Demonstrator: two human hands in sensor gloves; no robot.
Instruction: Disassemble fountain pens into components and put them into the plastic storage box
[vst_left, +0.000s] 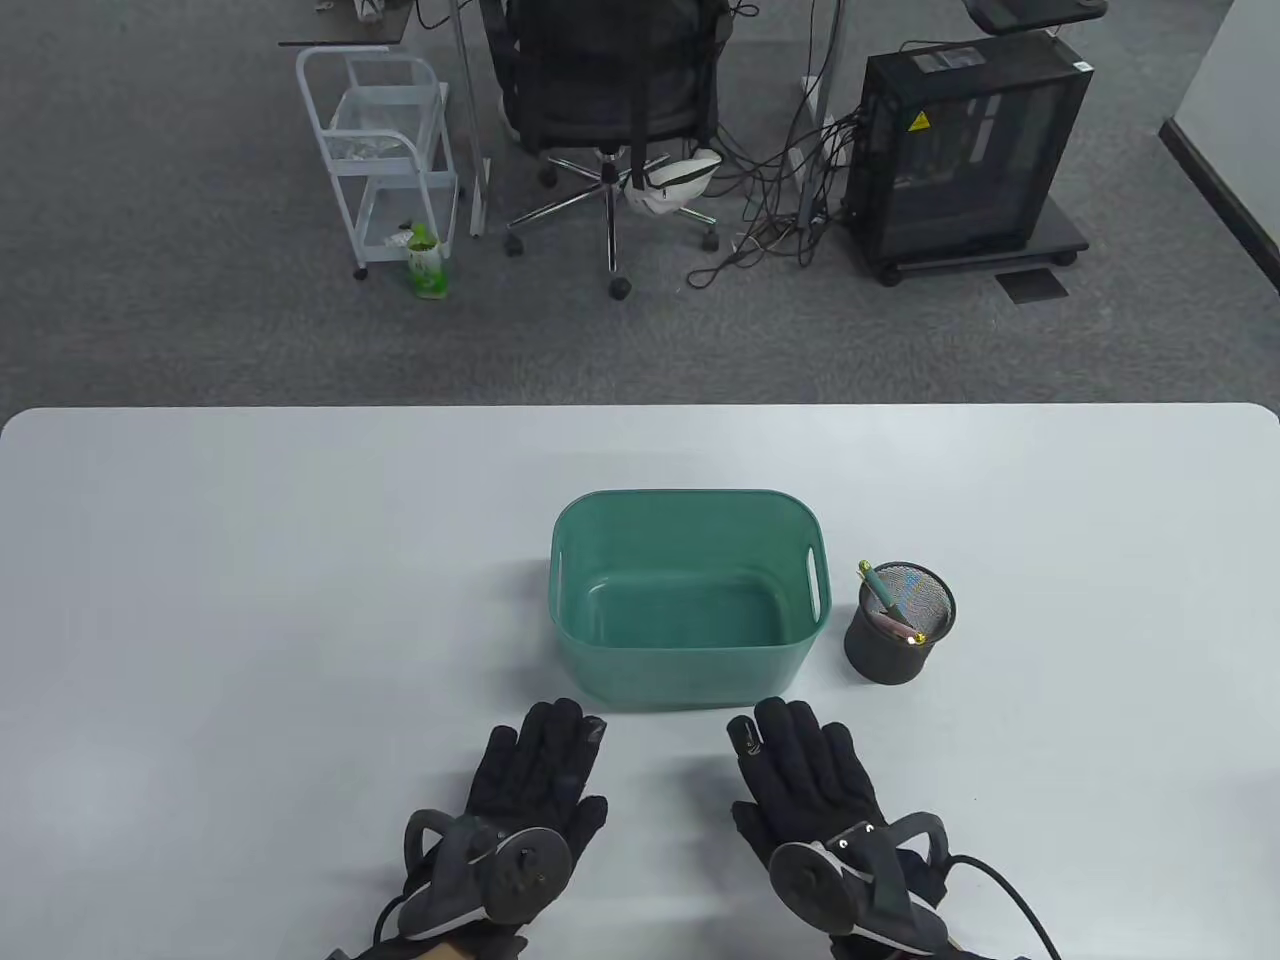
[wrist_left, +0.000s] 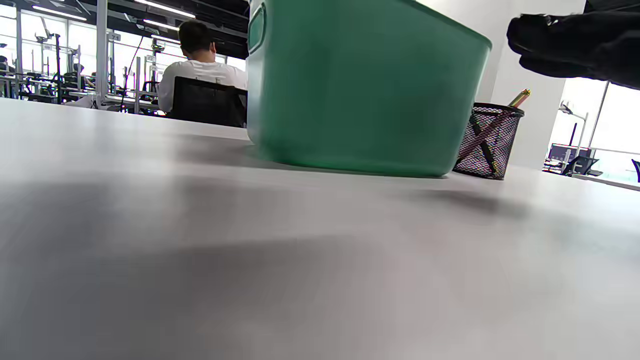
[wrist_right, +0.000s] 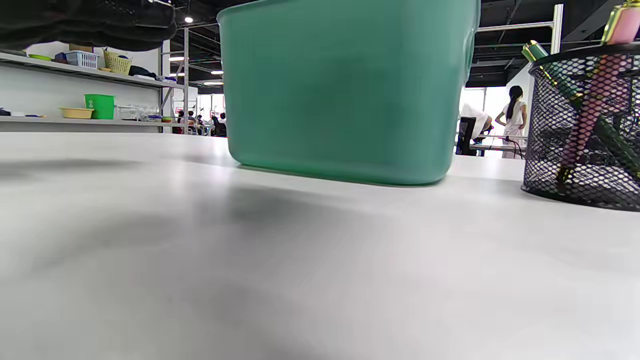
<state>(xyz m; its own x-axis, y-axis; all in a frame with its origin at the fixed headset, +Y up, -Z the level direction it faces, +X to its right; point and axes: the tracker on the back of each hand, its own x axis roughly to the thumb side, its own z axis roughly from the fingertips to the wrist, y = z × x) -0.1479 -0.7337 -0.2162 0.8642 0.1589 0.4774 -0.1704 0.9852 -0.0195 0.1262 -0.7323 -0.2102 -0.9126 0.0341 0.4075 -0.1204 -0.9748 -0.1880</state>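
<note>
Bright, even overhead light casts soft shadows on the table; wrist views blur up close.

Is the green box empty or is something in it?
Empty. The table view shows the green box with a bare bottom; the pens stand in the mesh cup.

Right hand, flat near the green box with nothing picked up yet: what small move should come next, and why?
Probably the right hand should reach to the mesh pen holder and pinch a fountain pen. Both hands lie open on the table, the left hand included; the green storage box is empty, and the holder stands on the right hand's side of it.
</note>
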